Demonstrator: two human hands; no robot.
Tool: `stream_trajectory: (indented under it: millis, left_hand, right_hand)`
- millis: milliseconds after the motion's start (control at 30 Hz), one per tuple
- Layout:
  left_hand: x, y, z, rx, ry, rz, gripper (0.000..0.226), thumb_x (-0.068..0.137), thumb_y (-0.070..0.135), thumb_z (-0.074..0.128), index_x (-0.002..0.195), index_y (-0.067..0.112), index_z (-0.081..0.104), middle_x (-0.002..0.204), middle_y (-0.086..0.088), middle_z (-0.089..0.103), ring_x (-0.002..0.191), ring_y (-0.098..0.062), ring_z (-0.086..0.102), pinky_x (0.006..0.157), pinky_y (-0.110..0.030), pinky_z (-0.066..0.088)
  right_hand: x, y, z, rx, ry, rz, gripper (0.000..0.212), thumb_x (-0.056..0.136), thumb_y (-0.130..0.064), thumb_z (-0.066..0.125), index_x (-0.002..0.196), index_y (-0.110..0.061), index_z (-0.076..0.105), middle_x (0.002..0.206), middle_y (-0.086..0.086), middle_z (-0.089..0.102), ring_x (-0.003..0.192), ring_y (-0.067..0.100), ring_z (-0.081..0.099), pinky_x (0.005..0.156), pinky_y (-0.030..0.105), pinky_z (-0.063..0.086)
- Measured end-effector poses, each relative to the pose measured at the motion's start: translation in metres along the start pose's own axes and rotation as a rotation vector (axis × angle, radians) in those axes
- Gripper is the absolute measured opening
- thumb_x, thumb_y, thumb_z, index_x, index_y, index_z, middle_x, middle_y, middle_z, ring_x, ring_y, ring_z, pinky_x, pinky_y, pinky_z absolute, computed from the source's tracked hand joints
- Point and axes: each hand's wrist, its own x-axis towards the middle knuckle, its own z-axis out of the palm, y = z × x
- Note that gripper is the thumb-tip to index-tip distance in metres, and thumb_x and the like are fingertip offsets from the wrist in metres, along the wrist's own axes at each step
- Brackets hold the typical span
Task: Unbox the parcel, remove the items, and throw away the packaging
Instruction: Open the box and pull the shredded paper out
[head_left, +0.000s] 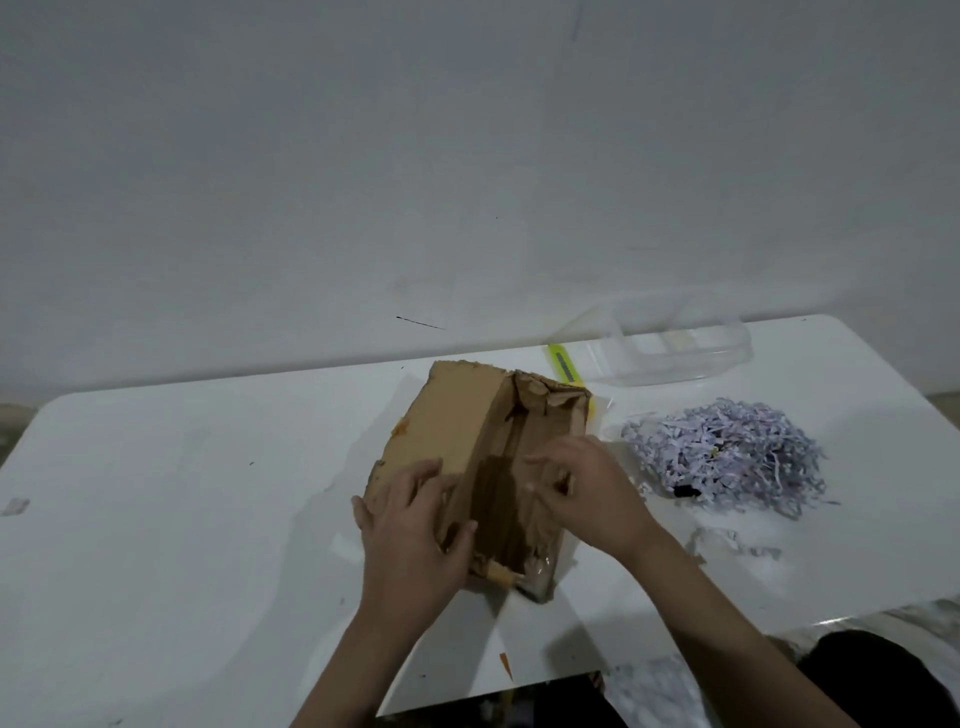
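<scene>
A worn brown cardboard box (457, 421) lies open in the middle of the white table (182, 493), its inside dark and showing no contents. My left hand (415, 535) grips the box's near left flap, thumb inside the opening. Over the right wall of the box my right hand (587, 493) rests, its fingers curled on the torn edge. A heap of pale purple shredded paper (727, 457) sits on the table just right of the box.
A clear plastic container (675, 348) stands at the back right, with a yellow utility knife (566, 366) beside it behind the box. Scraps of tape and crumpled clear film (727, 543) lie near the right front edge. A grey wall rises behind the table.
</scene>
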Motion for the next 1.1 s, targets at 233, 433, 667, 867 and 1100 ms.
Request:
stream_trajectory:
  millis: [233, 433, 667, 867, 1100]
  left_hand:
    - [-0.011, 0.005, 0.01, -0.061, 0.046, 0.01, 0.044, 0.076, 0.005, 0.068, 0.108, 0.035, 0.064, 0.125, 0.005, 0.053, 0.12, -0.018, 0.048, 0.102, -0.07, 0.016]
    - [-0.014, 0.007, 0.018, -0.035, 0.065, 0.01, 0.045, 0.078, 0.004, 0.065, 0.113, 0.033, 0.064, 0.127, 0.0, 0.053, 0.12, -0.025, 0.051, 0.105, -0.065, 0.009]
    - [0.003, -0.006, 0.01, -0.001, 0.065, -0.025, 0.038, 0.082, 0.01, 0.065, 0.111, 0.035, 0.067, 0.13, 0.002, 0.052, 0.123, -0.021, 0.049, 0.108, -0.064, 0.01]
    - [0.035, -0.023, -0.005, 0.03, 0.075, -0.041, 0.037, 0.083, 0.009, 0.066, 0.108, 0.035, 0.069, 0.127, 0.003, 0.056, 0.12, -0.023, 0.05, 0.107, -0.064, 0.019]
    - [0.05, -0.027, -0.002, -0.123, 0.199, -0.067, 0.022, 0.081, 0.017, 0.071, 0.099, 0.03, 0.071, 0.118, 0.007, 0.062, 0.104, -0.013, 0.057, 0.098, -0.062, 0.036]
  right_hand:
    - [-0.015, 0.028, -0.006, 0.1, 0.013, 0.115, 0.043, 0.069, 0.01, 0.065, 0.103, -0.015, 0.07, 0.11, -0.002, 0.065, 0.108, 0.005, 0.055, 0.089, -0.003, 0.03]
    - [-0.031, 0.038, -0.004, 0.326, 0.091, 0.16, 0.047, 0.073, 0.008, 0.071, 0.103, -0.028, 0.067, 0.12, -0.01, 0.063, 0.118, -0.014, 0.048, 0.096, 0.005, 0.035]
    - [-0.025, 0.025, 0.014, 0.48, 0.158, 0.171, 0.042, 0.075, 0.006, 0.072, 0.103, -0.025, 0.069, 0.119, -0.017, 0.063, 0.125, 0.0, 0.048, 0.103, 0.03, 0.043]
    - [-0.021, 0.008, 0.029, 0.408, 0.202, 0.098, 0.041, 0.074, -0.008, 0.074, 0.096, -0.042, 0.065, 0.109, -0.027, 0.062, 0.12, -0.002, 0.05, 0.1, 0.044, 0.048]
    - [-0.021, 0.008, 0.017, 0.493, 0.168, 0.135, 0.027, 0.077, -0.009, 0.074, 0.093, -0.029, 0.069, 0.102, -0.017, 0.066, 0.099, -0.001, 0.061, 0.086, 0.033, 0.055]
